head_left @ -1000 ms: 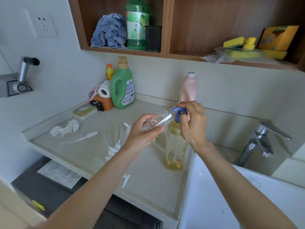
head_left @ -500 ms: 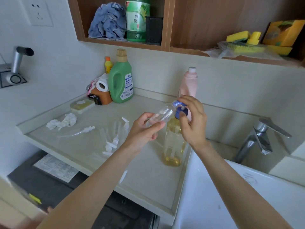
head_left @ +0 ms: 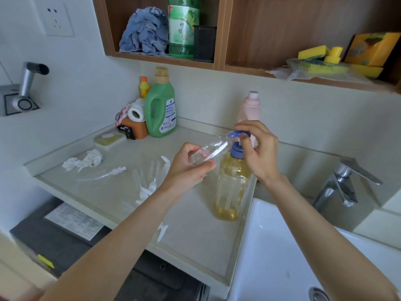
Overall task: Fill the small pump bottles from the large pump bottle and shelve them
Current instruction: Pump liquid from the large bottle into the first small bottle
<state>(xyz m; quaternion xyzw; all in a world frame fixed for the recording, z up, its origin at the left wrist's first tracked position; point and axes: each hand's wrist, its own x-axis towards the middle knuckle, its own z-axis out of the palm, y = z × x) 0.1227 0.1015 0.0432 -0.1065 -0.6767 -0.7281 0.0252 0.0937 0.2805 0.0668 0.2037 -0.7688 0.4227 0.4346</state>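
Amber soap fills the large pump bottle (head_left: pixel 232 187) on the surface. Left hand (head_left: pixel 188 168) grips the small bottle (head_left: pixel 208 152), tilted; right hand's (head_left: pixel 258 148) fingers curl on the blue pump head (head_left: pixel 238 134). Keep mouth tight under the spout, press slowly.

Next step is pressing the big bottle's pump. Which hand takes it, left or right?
Right. The right hand already has its fingers on the blue pump head of the large pump bottle. The left hand is occupied, holding the small clear bottle tilted with its mouth at the spout.
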